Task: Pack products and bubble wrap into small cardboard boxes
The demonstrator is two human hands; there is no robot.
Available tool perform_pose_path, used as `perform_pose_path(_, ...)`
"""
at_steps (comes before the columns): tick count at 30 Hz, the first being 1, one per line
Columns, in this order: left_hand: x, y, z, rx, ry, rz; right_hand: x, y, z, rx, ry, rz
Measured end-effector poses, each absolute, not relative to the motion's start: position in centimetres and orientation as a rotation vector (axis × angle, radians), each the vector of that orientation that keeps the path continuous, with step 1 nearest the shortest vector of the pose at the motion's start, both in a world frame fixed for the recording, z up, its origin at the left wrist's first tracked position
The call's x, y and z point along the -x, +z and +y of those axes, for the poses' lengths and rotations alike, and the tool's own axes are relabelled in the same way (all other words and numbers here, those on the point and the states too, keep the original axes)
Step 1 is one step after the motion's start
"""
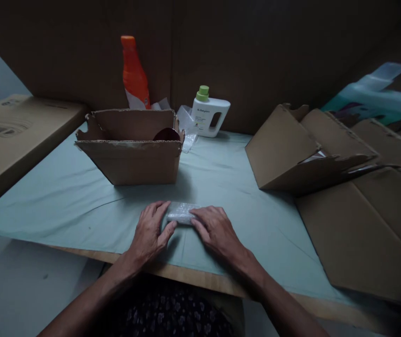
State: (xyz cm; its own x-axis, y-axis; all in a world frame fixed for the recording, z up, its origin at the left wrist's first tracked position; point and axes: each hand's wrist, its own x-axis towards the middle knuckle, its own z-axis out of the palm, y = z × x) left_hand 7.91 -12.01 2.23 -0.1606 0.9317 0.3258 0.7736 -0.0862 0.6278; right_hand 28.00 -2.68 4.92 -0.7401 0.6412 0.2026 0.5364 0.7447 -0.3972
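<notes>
The person's left hand (152,232) grips one end of a bubble-wrapped packet (180,214), and the right hand (215,229) grips the other, fingers curled and thumbs nearest the body. The packet, a short, shiny, dimpled bundle, sits between them near the front of the table. A pale green cloth (218,173), lightly wrinkled, covers the tabletop, whose bare wooden edge (200,279) shows below. Behind the packet stands a flaring, rough-rimmed open carton (144,164); beyond it are a smooth white bottle (200,118) with a green cap and a tapered orange bottle (134,72). Angular cardboard boxes (281,145) crowd the right, a broad flat carton (28,133) lies left, and a dark brown panel (239,51) closes the dim background.
</notes>
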Motion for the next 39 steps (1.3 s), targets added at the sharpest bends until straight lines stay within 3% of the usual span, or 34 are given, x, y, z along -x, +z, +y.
perform_pose_path(7, -8.0, 1.6, -11.3, -1.913, 1.099, 1.966, -26.8, 5.1, 1.3, 1.024, 0.420, -2.802)
perform_pose_path(16, -6.9, 2.5, -10.5, -1.822, 0.922, 1.567, -28.4, 6.8, -1.9, 0.900, 0.884, -2.760)
perform_pose_path(22, -6.7, 4.9, -11.5, -2.065, 0.887, 1.416, -29.1, 7.9, -2.2, 0.883, 0.987, -2.804)
perform_pose_path(25, -3.6, 9.2, -10.4, -2.355, 1.178, 1.524, -28.9, 9.9, -1.1, 0.782, 0.962, -2.825)
perform_pose_path(27, -0.6, 12.2, -8.9, -2.468, 1.419, 1.850, -28.7, 12.0, 0.2, 0.723, 0.899, -2.752)
perform_pose_path(30, 3.3, 14.6, -7.2, -2.496, 1.386, 2.318, -28.7, 15.2, 2.5, 0.612, 0.690, -2.554)
perform_pose_path(34, 4.7, 13.1, -7.6, -2.572, 1.346, 2.233, -27.9, 18.7, 5.5, 0.619, 0.391, -2.314)
perform_pose_path(39, 4.0, 10.8, -9.1, -2.522, 1.461, 2.135, -21.1, 22.7, 7.8, 0.618, 0.346, -2.396)
